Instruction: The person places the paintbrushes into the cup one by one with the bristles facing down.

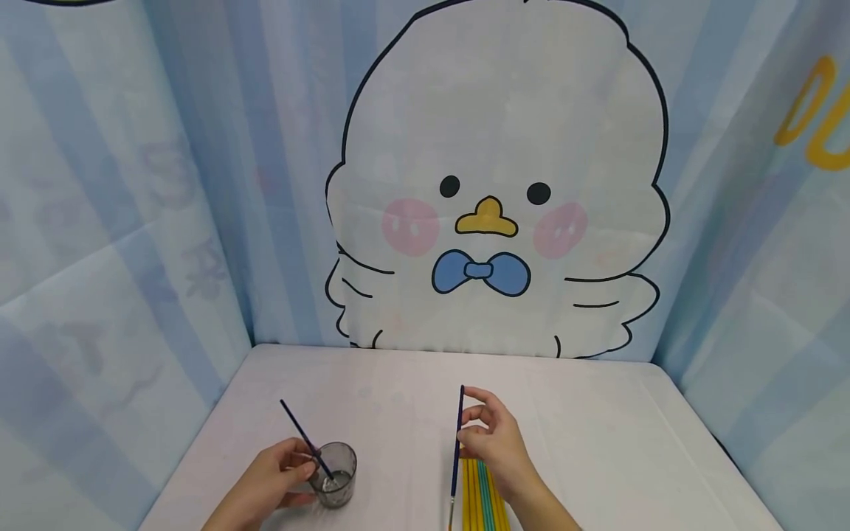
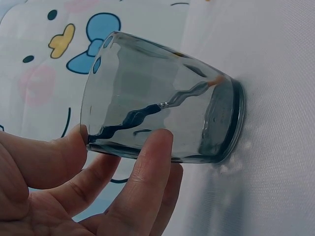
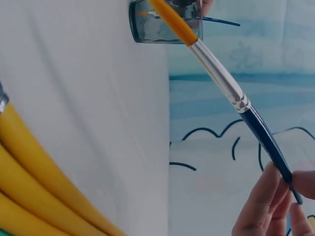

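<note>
My left hand (image 1: 275, 476) grips a smoky clear glass (image 1: 345, 483) by its side, thumb at the rim and fingers along the wall. A dark blue paintbrush (image 1: 302, 435) leans inside it, bristles down, handle sticking out past the rim. In the left wrist view, that brush (image 2: 142, 115) looks wavy through the glass. My right hand (image 1: 494, 435) pinches a second paintbrush (image 1: 456, 457) by its blue handle, bristles pointing down. The right wrist view shows its silver ferrule and orange bristles (image 3: 174, 22) clearly.
Several yellow and green brush handles (image 1: 481, 498) lie side by side on the white tabletop (image 1: 398, 413), just below my right hand. A curtain (image 1: 292, 184) printed with a cartoon chick surrounds the table at the back and sides.
</note>
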A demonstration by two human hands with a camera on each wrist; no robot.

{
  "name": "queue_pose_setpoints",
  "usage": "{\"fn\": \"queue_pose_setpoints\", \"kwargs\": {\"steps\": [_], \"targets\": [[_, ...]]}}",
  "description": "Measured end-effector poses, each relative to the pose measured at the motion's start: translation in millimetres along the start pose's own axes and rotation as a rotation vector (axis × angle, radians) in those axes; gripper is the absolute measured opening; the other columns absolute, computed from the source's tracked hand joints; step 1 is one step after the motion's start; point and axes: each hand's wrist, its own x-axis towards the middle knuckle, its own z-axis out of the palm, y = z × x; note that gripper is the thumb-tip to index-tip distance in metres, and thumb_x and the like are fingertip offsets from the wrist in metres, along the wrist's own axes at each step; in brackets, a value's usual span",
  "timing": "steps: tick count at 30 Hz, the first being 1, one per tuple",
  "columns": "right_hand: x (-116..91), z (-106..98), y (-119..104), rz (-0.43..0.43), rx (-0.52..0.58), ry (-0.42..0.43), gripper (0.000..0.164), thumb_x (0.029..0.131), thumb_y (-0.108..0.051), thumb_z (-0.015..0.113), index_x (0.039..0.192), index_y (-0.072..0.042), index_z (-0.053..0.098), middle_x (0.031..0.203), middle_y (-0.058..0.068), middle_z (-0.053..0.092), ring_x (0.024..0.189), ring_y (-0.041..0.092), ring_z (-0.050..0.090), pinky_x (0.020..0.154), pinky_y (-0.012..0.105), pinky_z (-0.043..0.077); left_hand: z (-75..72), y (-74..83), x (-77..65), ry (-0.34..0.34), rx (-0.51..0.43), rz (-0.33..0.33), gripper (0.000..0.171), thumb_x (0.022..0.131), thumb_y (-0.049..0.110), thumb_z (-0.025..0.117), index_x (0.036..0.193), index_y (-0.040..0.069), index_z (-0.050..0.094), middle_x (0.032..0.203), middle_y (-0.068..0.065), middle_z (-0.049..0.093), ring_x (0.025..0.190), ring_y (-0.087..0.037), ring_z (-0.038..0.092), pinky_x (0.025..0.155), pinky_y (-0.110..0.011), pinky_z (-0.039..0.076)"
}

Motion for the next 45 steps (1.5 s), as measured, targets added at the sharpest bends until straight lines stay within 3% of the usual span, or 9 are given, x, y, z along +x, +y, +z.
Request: {"fn": "queue_pose_setpoints", "kwargs": {"steps": [14, 33, 45], "targets": [[8.5, 41.1, -5.7, -0.163, 0.09, -0.013, 0.072, 0.085, 0.017, 0.067, 0.15, -0.011, 0.052, 0.1, 0.003, 0.058, 0.076, 0.011, 0.065, 0.068, 0.03, 0.068, -2.9, -3.6, 0.3, -0.01, 0.005, -0.002, 0.024, 0.109, 0.006, 0.061, 0.128, -0.008, 0.06, 0.115, -0.021, 0.065, 0.103, -0.028, 0.07, 0.084, -0.047, 0.071], [18.8, 97.4, -18.2, -0.245, 0.171, -0.029, 0.068, 0.09, 0.017, 0.065, 0.15, -0.011, 0.05, 0.106, 0.008, 0.058, 0.083, 0.015, 0.065, 0.073, 0.03, 0.07, -1.3, -4.0, 3.3, 0.021, 0.006, 0.0, 0.021, 0.107, 0.002, 0.063, 0.126, -0.007, 0.061, 0.113, -0.022, 0.066, 0.1, -0.027, 0.072, 0.081, -0.047, 0.071], [29.6, 124.9, -26.4, -0.314, 0.188, -0.043, 0.069, 0.091, 0.018, 0.063, 0.15, -0.014, 0.051, 0.107, 0.007, 0.059, 0.085, 0.015, 0.064, 0.075, 0.031, 0.07, -1.6, -1.4, 3.8, 0.003, -0.006, 0.008, 0.022, 0.107, 0.002, 0.063, 0.126, -0.007, 0.061, 0.113, -0.021, 0.065, 0.099, -0.026, 0.071, 0.082, -0.047, 0.071]]}}
